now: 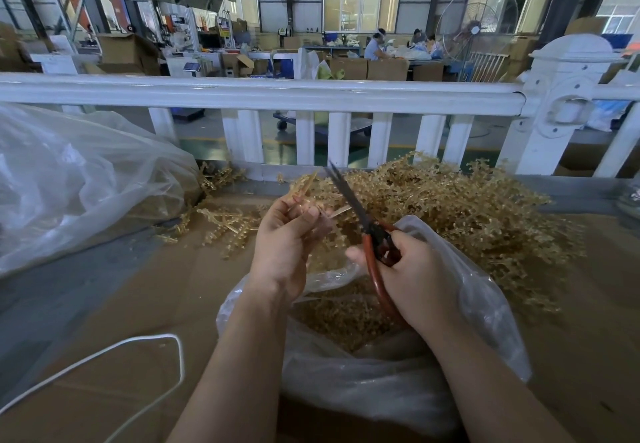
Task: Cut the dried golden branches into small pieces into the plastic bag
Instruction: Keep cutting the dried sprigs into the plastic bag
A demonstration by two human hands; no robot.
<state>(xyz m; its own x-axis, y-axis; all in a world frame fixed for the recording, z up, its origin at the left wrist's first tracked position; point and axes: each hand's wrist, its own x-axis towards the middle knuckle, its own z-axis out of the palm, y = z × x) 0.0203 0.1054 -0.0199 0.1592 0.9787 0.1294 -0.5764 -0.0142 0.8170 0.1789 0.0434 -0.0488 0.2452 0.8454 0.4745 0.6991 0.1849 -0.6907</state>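
Left hand (289, 234) pinches branch (304, 188); right hand (412, 276) grips scissors (349, 200) (blades parted).

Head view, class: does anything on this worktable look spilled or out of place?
Yes. Loose golden sprigs lie scattered on the cardboard left of the hands, outside the open plastic bag holding the cut pieces.
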